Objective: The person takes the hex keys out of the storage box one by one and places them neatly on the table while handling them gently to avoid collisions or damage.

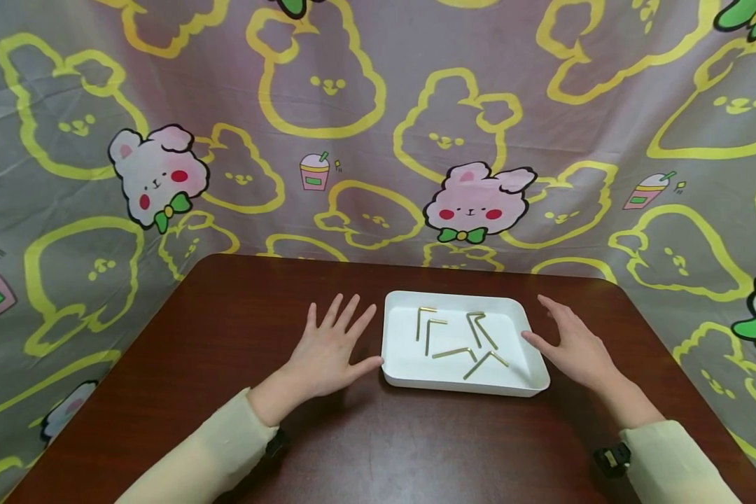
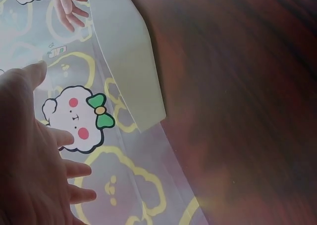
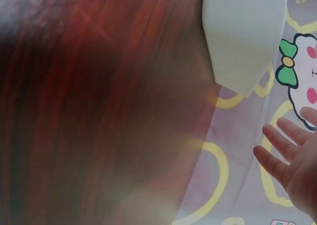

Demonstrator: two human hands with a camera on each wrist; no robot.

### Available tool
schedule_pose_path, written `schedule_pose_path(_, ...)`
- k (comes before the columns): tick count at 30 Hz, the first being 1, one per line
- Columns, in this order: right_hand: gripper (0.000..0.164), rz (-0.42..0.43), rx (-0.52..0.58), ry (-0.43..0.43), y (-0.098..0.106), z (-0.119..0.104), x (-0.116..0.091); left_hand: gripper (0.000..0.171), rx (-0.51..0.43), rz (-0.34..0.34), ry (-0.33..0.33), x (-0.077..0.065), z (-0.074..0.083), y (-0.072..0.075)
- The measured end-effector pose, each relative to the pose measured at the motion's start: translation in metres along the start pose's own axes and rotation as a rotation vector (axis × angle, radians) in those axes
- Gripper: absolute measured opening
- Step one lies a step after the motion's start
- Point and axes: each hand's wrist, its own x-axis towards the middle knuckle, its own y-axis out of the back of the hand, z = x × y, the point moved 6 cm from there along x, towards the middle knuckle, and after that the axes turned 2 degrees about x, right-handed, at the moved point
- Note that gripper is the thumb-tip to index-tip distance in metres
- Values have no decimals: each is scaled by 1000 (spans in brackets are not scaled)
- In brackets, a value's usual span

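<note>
A shallow white tray (image 1: 403,374) lies on the brown table, holding several brass-coloured L-shaped hex keys (image 1: 428,336). To its left my left hand (image 1: 330,350) hovers with fingers spread, its thumb tip right at the tray's left rim. On the other side is my right hand (image 1: 576,350), fingers extended, thumb overlapping the tray's right rim in the head view. Neither hand grips anything. In the left wrist view the left hand (image 2: 29,155) shows beside the tray's outer wall (image 2: 124,61). Spread fingers of the right hand (image 3: 297,160) appear below the tray wall (image 3: 242,36) in the right wrist view.
The dark wood table (image 1: 416,448) has rounded far corners. Behind it and at both sides hangs a grey curtain (image 1: 365,154) printed with yellow outlines and cartoon rabbits. A small black device (image 1: 612,460) sits at the right sleeve cuff, another (image 1: 277,443) at the left.
</note>
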Motion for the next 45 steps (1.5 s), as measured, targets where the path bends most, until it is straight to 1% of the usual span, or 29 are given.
schedule_pose_path(6,82,-36,25,-26,-7,8,2,84,-1,-2,-16,3,2,-3)
schedule_pose_path(14,79,-124,158,-35,-19,16,3,84,-21,-38,-12,7,4,-6)
schedule_pose_path(19,81,-147,196,-42,-23,19,3,84,-26,-41,-18,9,6,-7)
schedule_pose_path(25,86,-159,219,-59,-28,22,2,84,-51,-51,-41,10,9,-7)
schedule_pose_path(30,86,-160,227,-61,-30,24,1,83,-84,-38,-74,12,12,-6)
schedule_pose_path(34,84,-157,229,-51,-31,24,1,82,-86,-32,-76,14,12,-7)
schedule_pose_path(39,83,-151,229,-37,-32,24,1,83,-91,-40,-82,17,13,-6)
schedule_pose_path(45,83,-175,223,-47,-35,26,0,82,-95,-52,-90,21,14,-6)
